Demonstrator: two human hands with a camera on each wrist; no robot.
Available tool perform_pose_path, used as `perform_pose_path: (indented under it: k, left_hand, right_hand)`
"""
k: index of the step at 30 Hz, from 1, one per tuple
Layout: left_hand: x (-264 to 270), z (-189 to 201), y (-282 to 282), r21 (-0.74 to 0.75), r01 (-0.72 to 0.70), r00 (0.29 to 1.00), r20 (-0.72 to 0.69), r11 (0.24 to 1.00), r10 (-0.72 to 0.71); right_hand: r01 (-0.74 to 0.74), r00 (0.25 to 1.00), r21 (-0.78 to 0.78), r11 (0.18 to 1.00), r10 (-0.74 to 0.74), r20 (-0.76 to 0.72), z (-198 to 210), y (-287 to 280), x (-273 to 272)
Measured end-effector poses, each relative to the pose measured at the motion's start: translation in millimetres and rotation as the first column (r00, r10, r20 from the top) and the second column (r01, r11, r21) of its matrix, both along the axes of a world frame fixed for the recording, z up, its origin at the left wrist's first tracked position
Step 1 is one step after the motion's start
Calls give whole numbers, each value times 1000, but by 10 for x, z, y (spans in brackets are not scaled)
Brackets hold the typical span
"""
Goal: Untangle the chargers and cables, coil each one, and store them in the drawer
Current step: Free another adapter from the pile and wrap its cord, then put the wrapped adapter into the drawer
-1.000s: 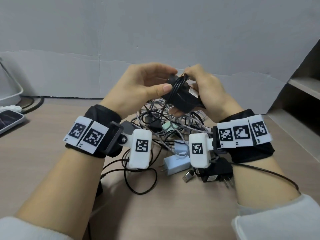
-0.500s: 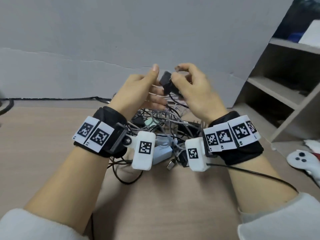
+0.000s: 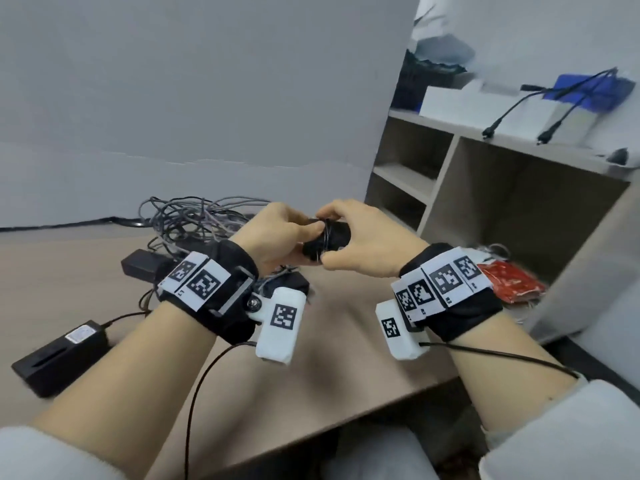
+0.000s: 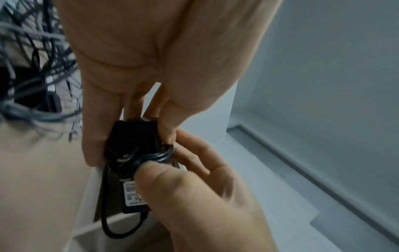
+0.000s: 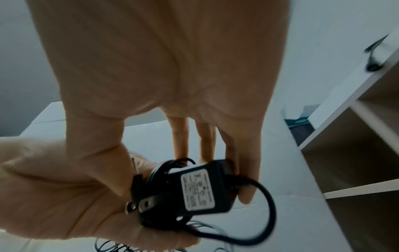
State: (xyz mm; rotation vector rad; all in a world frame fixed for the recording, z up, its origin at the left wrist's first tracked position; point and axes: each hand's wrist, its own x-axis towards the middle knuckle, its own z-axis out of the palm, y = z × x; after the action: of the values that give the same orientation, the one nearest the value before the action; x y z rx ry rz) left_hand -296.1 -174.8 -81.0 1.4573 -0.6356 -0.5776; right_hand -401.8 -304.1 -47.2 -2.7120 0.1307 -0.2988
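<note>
Hands are meeting above the tabletop, both grasping one black plug-in charger with its thin cord wound around the body. The left hand is cradling the charger from below, its grip curled around the plug end, where two flat metal prongs are showing in the right wrist view. The right hand is closing over the top, thumb and fingers pinching the wound cord against the casing. A white rating label is sitting on the charger's side; its print is too blurred to read. A loose loop of cord is hanging off the far end. Behind the left wrist, a tangle of grey and black cables is lying on the tabletop, partly hidden by the arm, beside two black power bricks, the nearer one bearing an unreadable white sticker. An open wooden shelf unit is standing at right, with a red packet below it.
</note>
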Motion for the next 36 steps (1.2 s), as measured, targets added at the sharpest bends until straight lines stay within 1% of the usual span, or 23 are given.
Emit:
perform_pose_path:
  k: [4, 7, 9, 12, 14, 16, 18, 20, 22, 23, 25, 26, 28, 30, 32, 34, 36]
  left_hand:
    - [-570, 8, -464, 73, 78, 995, 54, 994, -82]
    - [-967, -12, -881, 119, 151, 984, 71, 981, -160]
    - [-1235, -45, -1144, 151, 225, 969, 64, 963, -237]
    - [-1598, -146, -1562, 179, 337, 937, 29, 924, -347]
    - [-1825, -227, -1843, 171, 397, 917, -22, 902, -399]
    - [-2025, -303, -2094, 158, 448, 894, -71, 880, -442]
    - [-2161, -382, -2348, 163, 479, 878, -118, 863, -465]
    - [-2245, -477, -2561, 185, 464, 883, -173, 866, -436]
    - [-2304, -623, -2745, 229, 443, 889, -237, 867, -392]
    - [-2345, -724, -2828, 289, 448, 886, -271, 846, -377]
    - [-2431, -983, -2975, 443, 456, 884, -327, 772, -335]
    - [-2455, -1130, -3039, 495, 464, 879, -361, 735, -311]
    - [-2465, -1374, -3160, 552, 487, 865, -412, 677, -287]
    - [-2433, -1543, -3276, 574, 503, 857, -429, 646, -286]
    - [-2404, -1637, -3361, 577, 503, 853, -452, 643, -261]
    - [-2386, -1707, -3446, 580, 495, 853, -466, 647, -234]
    - [-2358, -1787, -3499, 591, 487, 853, -480, 643, -206]
  right_hand:
    - [108, 989, 8, 994, -107, -104, 21, -335, -609]
    - [206, 967, -43, 978, -210, -142, -2, -645, -1103]
    - [263, 944, -75, 962, -273, -186, -54, -861, -1428]
    - [324, 912, -43, 945, -324, -251, -147, -1171, -1878]
    - [389, 887, -4, 921, -376, -268, -212, -1382, -2140]
    - [469, 860, 54, 882, -442, -253, -299, -1610, -2355]
    - [554, 818, 102, 826, -518, -249, -415, -1837, -2547]
    - [632, 768, 151, 760, -589, -251, -536, -2054, -2698]
    - [696, 718, 260, 670, -648, -255, -672, -2309, -2796]
    - [730, 682, 316, 606, -679, -271, -744, -2443, -2834]
    - [786, 603, 402, 469, -722, -338, -886, -2699, -2868]
    - [809, 566, 423, 408, -733, -377, -968, -2820, -2874]
    - [843, 505, 430, 324, -752, -424, -1141, -3046, -2862]
    - [870, 451, 405, 280, -783, -429, -1295, -3250, -2811]
    - [894, 410, 358, 268, -811, -417, -1418, -3432, -2723]
    - [906, 400, 317, 282, -816, -417, -1518, -3599, -2626]
    - [914, 398, 257, 314, -820, -412, -1642, -3739, -2523]
